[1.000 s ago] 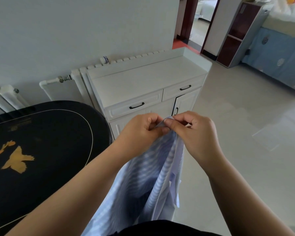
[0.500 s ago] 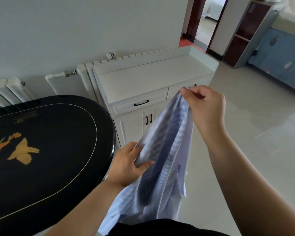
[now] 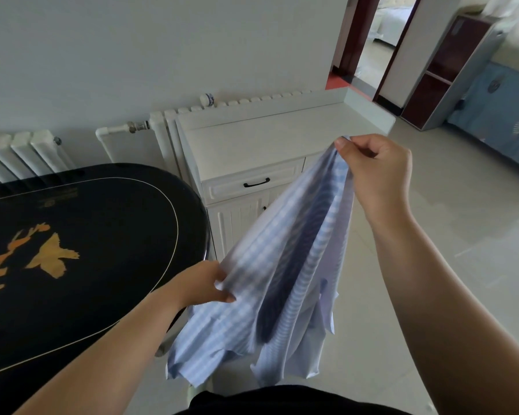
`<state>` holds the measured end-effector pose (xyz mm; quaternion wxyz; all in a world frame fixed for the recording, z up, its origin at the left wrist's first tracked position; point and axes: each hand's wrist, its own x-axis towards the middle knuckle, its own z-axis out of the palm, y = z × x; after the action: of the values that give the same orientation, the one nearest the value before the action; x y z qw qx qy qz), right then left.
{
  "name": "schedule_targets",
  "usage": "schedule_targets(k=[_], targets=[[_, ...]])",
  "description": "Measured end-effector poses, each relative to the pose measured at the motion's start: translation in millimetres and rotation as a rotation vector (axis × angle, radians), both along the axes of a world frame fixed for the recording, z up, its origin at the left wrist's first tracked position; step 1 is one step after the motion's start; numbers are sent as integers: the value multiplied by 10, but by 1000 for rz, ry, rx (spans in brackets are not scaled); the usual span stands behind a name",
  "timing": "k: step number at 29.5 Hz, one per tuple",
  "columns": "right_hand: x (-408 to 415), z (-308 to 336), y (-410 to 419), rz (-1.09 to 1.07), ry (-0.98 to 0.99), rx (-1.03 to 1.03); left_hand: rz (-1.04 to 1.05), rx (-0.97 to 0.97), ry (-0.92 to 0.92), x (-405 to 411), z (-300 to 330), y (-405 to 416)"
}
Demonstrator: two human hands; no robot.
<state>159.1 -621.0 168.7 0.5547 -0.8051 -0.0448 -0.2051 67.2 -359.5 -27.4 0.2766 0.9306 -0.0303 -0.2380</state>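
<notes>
Striped cloth (image 3: 285, 265) slants upper-right to lower-left; right hand (image 3: 378, 172) pinches top, left hand (image 3: 201, 284) pinches lower edge.

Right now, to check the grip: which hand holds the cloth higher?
The right hand, pinching the cloth at its top; the left hand grips it lower.

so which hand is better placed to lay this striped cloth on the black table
Probably the left hand: it grips the light blue striped cloth low, right beside the rim of the glossy black oval table. The right hand pinches its top corner, raised before the white cabinet.
</notes>
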Motion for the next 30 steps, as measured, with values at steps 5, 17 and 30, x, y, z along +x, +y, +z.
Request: schedule_targets(k=[5,17,30], targets=[[87,73,-63,-25,-35,36,333,-50,-255,-55,-179,-2],[173,170,-116,-44,-84,118,743,-235,-300,-164,-402,-33],[541,46,-928,-348,-39,329,729,-282,-439,161,-182,-810]])
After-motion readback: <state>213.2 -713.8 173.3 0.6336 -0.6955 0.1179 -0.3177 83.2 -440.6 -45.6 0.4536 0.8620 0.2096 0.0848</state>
